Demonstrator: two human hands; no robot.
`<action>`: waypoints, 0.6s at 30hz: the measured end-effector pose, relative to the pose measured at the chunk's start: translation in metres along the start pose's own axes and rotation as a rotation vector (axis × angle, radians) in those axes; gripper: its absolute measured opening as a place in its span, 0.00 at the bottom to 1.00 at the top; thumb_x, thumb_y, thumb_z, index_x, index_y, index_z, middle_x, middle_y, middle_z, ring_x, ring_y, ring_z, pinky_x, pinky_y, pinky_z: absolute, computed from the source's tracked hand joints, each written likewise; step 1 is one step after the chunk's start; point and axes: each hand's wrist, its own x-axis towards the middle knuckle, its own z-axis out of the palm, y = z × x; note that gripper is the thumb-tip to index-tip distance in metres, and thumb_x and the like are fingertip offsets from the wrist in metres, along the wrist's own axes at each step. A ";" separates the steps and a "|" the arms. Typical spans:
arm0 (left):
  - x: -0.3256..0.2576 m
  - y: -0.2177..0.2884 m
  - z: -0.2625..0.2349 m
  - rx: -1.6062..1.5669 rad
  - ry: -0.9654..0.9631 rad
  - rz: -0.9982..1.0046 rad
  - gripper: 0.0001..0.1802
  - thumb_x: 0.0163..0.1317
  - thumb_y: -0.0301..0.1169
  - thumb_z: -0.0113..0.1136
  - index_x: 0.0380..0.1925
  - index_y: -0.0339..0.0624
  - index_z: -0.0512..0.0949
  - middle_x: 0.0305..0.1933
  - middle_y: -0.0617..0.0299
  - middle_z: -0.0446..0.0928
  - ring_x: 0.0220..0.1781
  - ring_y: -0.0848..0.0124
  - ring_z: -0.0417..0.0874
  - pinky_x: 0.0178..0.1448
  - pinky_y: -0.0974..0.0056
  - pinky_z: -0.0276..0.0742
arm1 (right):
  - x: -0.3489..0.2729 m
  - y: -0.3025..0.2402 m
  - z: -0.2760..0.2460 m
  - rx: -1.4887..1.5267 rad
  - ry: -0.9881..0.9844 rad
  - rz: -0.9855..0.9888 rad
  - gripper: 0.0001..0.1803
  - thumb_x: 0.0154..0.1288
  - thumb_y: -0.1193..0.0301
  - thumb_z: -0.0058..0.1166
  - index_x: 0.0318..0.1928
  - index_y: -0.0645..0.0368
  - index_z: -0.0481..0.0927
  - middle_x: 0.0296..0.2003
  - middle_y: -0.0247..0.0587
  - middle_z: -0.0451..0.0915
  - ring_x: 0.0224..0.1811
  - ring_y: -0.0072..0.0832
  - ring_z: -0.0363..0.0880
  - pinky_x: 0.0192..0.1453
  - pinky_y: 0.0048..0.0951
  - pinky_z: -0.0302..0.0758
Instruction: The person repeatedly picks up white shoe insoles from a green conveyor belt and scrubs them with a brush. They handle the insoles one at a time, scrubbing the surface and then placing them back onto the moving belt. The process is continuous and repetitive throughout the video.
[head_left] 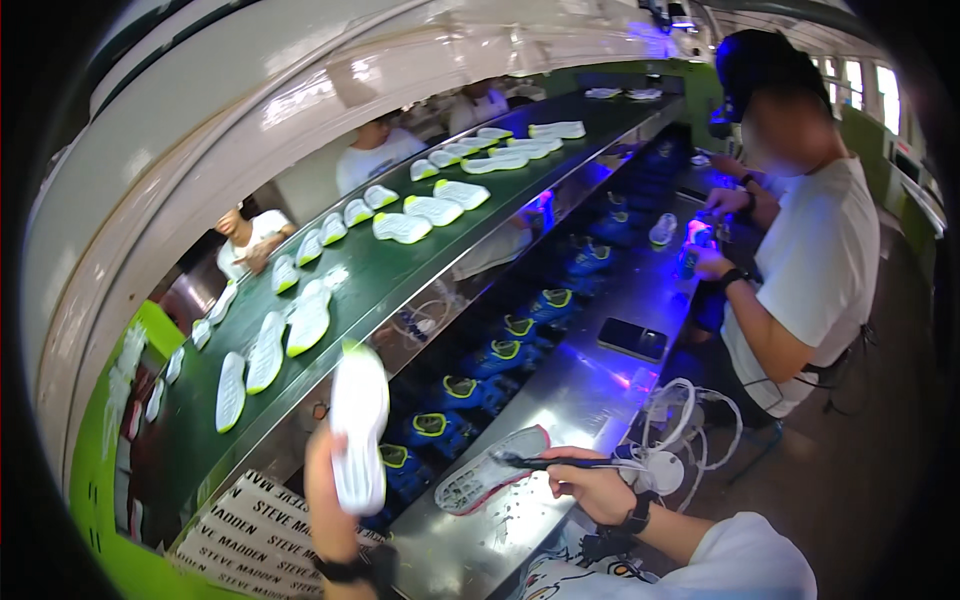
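Observation:
My left hand (325,490) is closed around the edge of a white shoe sole (360,425) with a lime-green tip, held upright in front of the green conveyor belt (330,400). Between the fingers of my right hand (590,487) is a slim dark brush (570,462). Its tip reaches over a grey, red-edged shoe sole (480,478), which lies on the metal bench (560,420). Whether the tip touches that sole I cannot tell. Black bands circle both wrists.
Several white soles (265,352) lie along the belt. Below it stands a row of blue shoes (462,390). A dark phone (632,339) and coiled white tubing (690,400) are on my right. Beyond, a co-worker (820,250) handles a shoe under blue light. Printed paper (265,535) lies at lower left.

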 end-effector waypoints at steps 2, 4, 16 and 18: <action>-0.047 -0.068 -0.002 -0.057 0.084 -0.109 0.28 0.53 0.45 0.52 0.44 0.30 0.72 0.27 0.51 0.76 0.26 0.61 0.79 0.35 0.55 0.78 | -0.007 0.005 0.001 -0.253 -0.094 -0.017 0.15 0.61 0.73 0.54 0.49 0.62 0.77 0.32 0.33 0.78 0.33 0.17 0.74 0.40 0.20 0.72; -0.073 -0.138 -0.013 -0.400 0.044 -0.290 0.29 0.60 0.47 0.48 0.53 0.35 0.69 0.42 0.44 0.77 0.40 0.56 0.81 0.43 0.54 0.78 | -0.019 0.007 0.023 -0.332 -0.265 0.055 0.14 0.61 0.74 0.54 0.48 0.61 0.78 0.34 0.34 0.79 0.32 0.16 0.74 0.38 0.18 0.72; -0.106 -0.229 -0.006 -0.858 -0.273 -0.272 0.28 0.66 0.53 0.37 0.55 0.45 0.69 0.53 0.53 0.74 0.52 0.56 0.76 0.56 0.52 0.73 | 0.002 0.039 0.029 -0.675 -0.143 -0.146 0.14 0.59 0.73 0.57 0.47 0.60 0.80 0.43 0.39 0.81 0.46 0.22 0.78 0.52 0.25 0.73; -0.105 -0.251 -0.011 -0.755 0.284 -0.261 0.30 0.64 0.54 0.40 0.53 0.43 0.70 0.50 0.53 0.75 0.48 0.56 0.77 0.51 0.55 0.75 | -0.005 0.067 0.023 -0.797 -0.411 -0.371 0.14 0.60 0.72 0.57 0.46 0.61 0.80 0.42 0.39 0.81 0.46 0.22 0.78 0.53 0.25 0.73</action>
